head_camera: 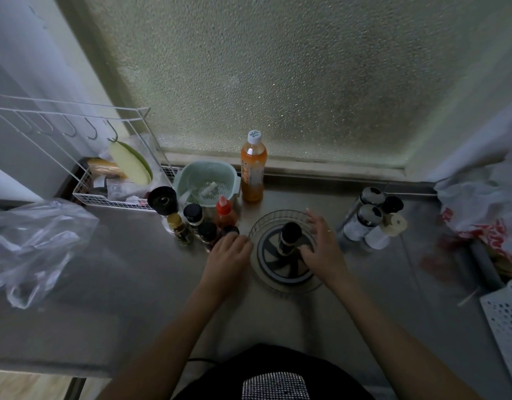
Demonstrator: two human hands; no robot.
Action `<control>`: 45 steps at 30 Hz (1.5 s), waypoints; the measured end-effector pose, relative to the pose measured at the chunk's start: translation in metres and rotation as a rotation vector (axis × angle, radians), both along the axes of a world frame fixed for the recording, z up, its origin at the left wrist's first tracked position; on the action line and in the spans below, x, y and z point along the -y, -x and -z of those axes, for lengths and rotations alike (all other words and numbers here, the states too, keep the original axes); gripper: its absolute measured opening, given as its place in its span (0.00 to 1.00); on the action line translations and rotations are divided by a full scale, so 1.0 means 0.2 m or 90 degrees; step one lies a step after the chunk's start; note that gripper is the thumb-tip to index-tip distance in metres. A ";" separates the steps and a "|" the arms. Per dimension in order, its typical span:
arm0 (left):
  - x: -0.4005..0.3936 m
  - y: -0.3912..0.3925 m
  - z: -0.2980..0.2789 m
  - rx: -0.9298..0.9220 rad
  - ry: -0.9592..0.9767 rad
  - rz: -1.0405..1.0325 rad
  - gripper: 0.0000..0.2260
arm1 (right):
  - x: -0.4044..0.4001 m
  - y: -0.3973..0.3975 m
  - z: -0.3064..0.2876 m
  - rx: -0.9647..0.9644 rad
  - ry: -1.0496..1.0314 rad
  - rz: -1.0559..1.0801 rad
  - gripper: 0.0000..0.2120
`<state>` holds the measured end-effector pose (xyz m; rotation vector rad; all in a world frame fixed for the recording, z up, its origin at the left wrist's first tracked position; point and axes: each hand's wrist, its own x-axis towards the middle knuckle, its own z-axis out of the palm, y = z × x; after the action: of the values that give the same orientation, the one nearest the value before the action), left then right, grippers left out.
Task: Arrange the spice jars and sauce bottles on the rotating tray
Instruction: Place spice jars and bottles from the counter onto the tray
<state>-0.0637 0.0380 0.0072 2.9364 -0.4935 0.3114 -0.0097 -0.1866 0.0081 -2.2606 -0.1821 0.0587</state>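
The clear round rotating tray [289, 287] with a dark spoked base sits on the steel counter. One dark-capped jar [291, 236] stands upright near its middle. My right hand [324, 251] rests over the tray's right side with fingers spread, thumb by the jar's base, holding nothing. My left hand [229, 256] lies just left of the tray, fingers curled around a black-capped jar [230, 230] whose body it hides. Beside it stand a yellow-capped jar [177, 226], two black-capped jars [192, 213] [207, 230], a red sauce bottle [224, 212] and a big black-topped grinder [162, 199].
Right of the tray stand two silver-topped shakers [364, 222], a black-capped jar [392, 204] and a white shaker [383, 230]. An orange drink bottle [252, 171] and a green colander [207, 183] sit behind. A wire rack [104, 180] and plastic bags [32, 241] flank the counter.
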 end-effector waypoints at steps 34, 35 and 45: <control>-0.26 -0.11 -0.07 -0.260 0.398 -0.244 0.20 | -0.44 0.10 -0.15 0.109 0.213 -0.225 0.21; -0.24 -0.10 -0.08 -0.246 0.390 -0.224 0.22 | -0.40 0.11 -0.15 0.110 0.211 -0.206 0.22; 0.03 -0.15 -0.19 -0.075 0.283 -0.030 0.18 | -0.09 0.16 -0.14 0.091 0.170 -0.107 0.24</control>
<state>-0.0343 0.0325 0.0457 2.5173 -0.2938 0.2180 -0.0427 -0.1685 0.0361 -2.5119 -0.4657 0.0098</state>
